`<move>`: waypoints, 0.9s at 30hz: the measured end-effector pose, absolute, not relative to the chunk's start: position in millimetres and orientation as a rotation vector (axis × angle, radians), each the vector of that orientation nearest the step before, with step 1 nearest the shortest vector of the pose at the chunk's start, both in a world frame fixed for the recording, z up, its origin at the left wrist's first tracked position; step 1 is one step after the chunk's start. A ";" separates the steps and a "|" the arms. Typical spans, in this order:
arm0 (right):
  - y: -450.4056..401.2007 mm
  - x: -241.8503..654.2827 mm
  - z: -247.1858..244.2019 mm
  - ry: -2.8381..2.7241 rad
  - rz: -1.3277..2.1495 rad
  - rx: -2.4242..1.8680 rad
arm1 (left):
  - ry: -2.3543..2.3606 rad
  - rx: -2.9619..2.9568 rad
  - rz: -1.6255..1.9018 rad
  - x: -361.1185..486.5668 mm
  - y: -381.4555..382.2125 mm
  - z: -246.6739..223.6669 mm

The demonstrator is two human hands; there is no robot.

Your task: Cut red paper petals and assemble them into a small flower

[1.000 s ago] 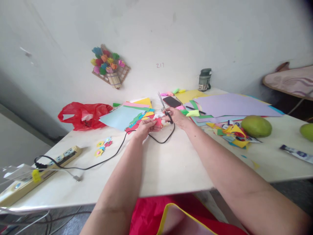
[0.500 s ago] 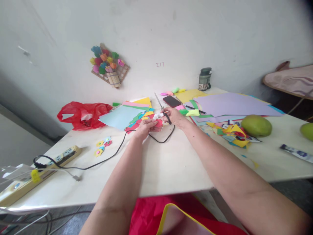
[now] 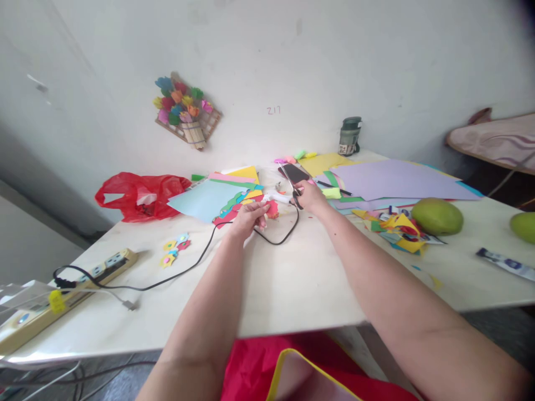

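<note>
My left hand (image 3: 249, 216) is closed on a small piece of red paper (image 3: 271, 209) near the middle of the table. My right hand (image 3: 310, 197) grips the dark handles of a pair of scissors (image 3: 288, 177), whose blades point up and left, apart from the red paper. Just behind the paper lies a white item (image 3: 276, 197), partly hidden. A black cord (image 3: 276, 243) loops across the table under my hands. Left of my left hand are overlapping colored papers, with a light blue sheet (image 3: 204, 199) on top.
Several small paper flowers (image 3: 175, 249) lie left, near a power strip (image 3: 69, 301) and a red plastic bag (image 3: 140, 197). To the right are a purple sheet (image 3: 397, 178), paper scraps (image 3: 401, 228), green fruit (image 3: 437, 216) and a tube (image 3: 507, 264). A phone (image 3: 297, 174) and tumbler (image 3: 350, 136) stand behind.
My right hand has moved right with the scissors, away from the red paper and my left hand. My left hand stays in nearly the same place.
</note>
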State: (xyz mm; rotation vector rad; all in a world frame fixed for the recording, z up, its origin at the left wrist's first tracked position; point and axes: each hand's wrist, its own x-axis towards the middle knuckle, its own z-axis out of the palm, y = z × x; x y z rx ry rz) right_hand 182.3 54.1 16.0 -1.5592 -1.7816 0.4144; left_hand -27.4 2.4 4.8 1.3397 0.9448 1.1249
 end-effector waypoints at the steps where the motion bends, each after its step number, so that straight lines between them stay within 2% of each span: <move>1: 55.1 185.5 15.1 -1.790 0.324 -1.665 | 0.940 1.324 1.132 -27.4 2.2 4.3; 10: 47.7 193.9 18.7 -2.015 0.106 -1.879 | 0.776 1.176 1.253 -23.2 2.0 6.0; 16: 44.3 196.9 24.6 -2.028 0.137 -1.883 | 0.800 1.217 1.349 -21.7 6.3 0.1; 27: 43.0 200.4 26.5 -1.973 0.123 -1.909 | 0.765 1.183 1.284 -21.0 5.1 -1.7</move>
